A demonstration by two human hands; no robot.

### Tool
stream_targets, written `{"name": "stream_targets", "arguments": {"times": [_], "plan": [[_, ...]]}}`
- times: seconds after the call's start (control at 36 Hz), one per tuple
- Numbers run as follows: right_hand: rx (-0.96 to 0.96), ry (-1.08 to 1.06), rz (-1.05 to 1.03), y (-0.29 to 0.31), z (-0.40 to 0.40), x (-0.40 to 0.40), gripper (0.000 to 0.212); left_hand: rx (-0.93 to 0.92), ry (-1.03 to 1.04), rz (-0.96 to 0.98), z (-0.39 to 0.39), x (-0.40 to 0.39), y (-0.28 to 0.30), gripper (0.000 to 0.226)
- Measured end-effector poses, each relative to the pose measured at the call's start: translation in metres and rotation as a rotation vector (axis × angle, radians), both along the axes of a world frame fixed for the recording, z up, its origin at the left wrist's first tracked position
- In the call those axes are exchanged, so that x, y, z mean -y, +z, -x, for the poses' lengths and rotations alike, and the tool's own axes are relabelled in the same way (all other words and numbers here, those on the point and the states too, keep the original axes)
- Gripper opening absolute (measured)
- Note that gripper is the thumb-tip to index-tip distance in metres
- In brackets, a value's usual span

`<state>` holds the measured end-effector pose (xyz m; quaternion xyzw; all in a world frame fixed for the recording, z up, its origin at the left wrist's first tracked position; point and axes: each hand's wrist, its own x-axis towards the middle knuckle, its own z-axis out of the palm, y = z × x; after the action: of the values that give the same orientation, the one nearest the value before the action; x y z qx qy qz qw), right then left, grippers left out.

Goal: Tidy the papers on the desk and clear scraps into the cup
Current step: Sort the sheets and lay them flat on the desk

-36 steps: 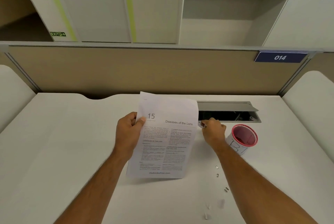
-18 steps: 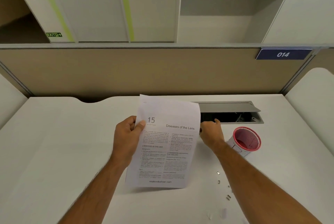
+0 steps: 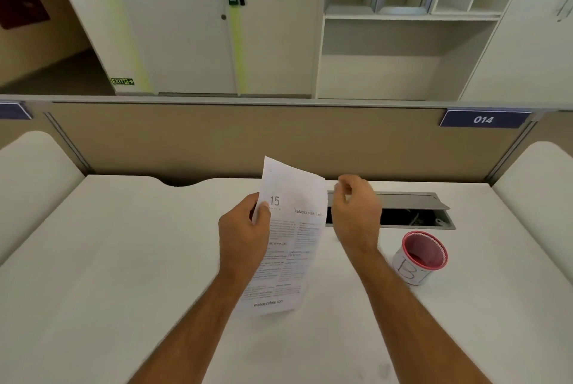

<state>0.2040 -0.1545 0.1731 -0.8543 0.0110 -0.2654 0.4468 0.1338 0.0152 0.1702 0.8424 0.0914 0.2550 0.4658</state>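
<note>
A printed sheet of paper (image 3: 297, 228), headed "15", stands nearly upright over the white desk (image 3: 124, 259). My left hand (image 3: 245, 235) grips its left edge, thumb on the front. My right hand (image 3: 356, 213) is raised just right of the sheet's upper right corner, fingers curled and thumb near forefinger. Whether anything tiny is pinched there is not visible. The white cup (image 3: 410, 272) with a red rim and red inside stands on the desk right of my right forearm. A faint blurred scrap (image 3: 384, 370) lies near the front edge.
An open grey cable hatch (image 3: 412, 199) is set in the desk behind the cup. A beige partition (image 3: 186, 141) with a blue "014" plate (image 3: 483, 119) closes the back. White side panels flank the desk at left and right.
My right hand has lifted off the desk and risen to the sheet's upper right corner. The sheet has turned more edge-on. The view has tilted up, so most scraps have left the frame.
</note>
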Motion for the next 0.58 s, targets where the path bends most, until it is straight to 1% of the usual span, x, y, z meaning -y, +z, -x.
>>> {"name": "stream_targets", "arguments": {"times": [0.06, 0.08, 0.14, 0.17, 0.19, 0.22, 0.25, 0.31, 0.36, 0.39, 0.47, 0.53, 0.58], "plan": [[-0.070, 0.118, -0.120, 0.023, 0.021, -0.021, 0.021, 0.048, 0.041, -0.066, 0.004, 0.006, 0.008, 0.019], [-0.125, 0.186, -0.167, 0.030, 0.030, -0.030, 0.027, 0.065, 0.058, -0.108, 0.007, 0.009, 0.012, 0.019], [-0.209, 0.310, -0.234, 0.042, 0.045, -0.043, 0.047, 0.088, 0.064, -0.188, 0.013, 0.016, 0.020, 0.018], [-0.232, 0.351, -0.260, 0.046, 0.051, -0.048, 0.053, 0.087, 0.062, -0.224, 0.016, 0.020, 0.024, 0.018], [-0.247, 0.382, -0.288, 0.051, 0.058, -0.052, 0.053, 0.076, 0.067, -0.252, 0.022, 0.025, 0.028, 0.016], [-0.259, 0.406, -0.322, 0.055, 0.063, -0.055, 0.050, 0.074, 0.064, -0.257, 0.025, 0.029, 0.031, 0.012], [-0.267, 0.421, -0.358, 0.057, 0.068, -0.057, 0.045, 0.058, 0.064, -0.199, 0.029, 0.033, 0.034, 0.011], [-0.273, 0.410, -0.423, 0.060, 0.074, -0.059, 0.031, 0.041, 0.069, -0.126, 0.035, 0.040, 0.036, 0.019], [-0.289, 0.389, -0.487, 0.061, 0.079, -0.057, 0.018, 0.062, 0.072, -0.208, 0.044, 0.043, 0.037, 0.016], [-0.302, 0.395, -0.530, 0.061, 0.080, -0.055, 0.015, 0.084, 0.066, -0.262, 0.049, 0.044, 0.039, 0.007], [-0.339, 0.446, -0.650, 0.064, 0.087, -0.050, 0.014, 0.177, 0.078, -0.444, 0.063, 0.046, 0.034, 0.038], [-0.363, 0.478, -0.730, 0.066, 0.091, -0.047, 0.014, 0.219, 0.123, -0.524, 0.068, 0.048, 0.031, 0.043], [-0.373, 0.491, -0.757, 0.068, 0.097, -0.043, 0.015, 0.233, 0.163, -0.571, 0.074, 0.048, 0.027, 0.045]]}}
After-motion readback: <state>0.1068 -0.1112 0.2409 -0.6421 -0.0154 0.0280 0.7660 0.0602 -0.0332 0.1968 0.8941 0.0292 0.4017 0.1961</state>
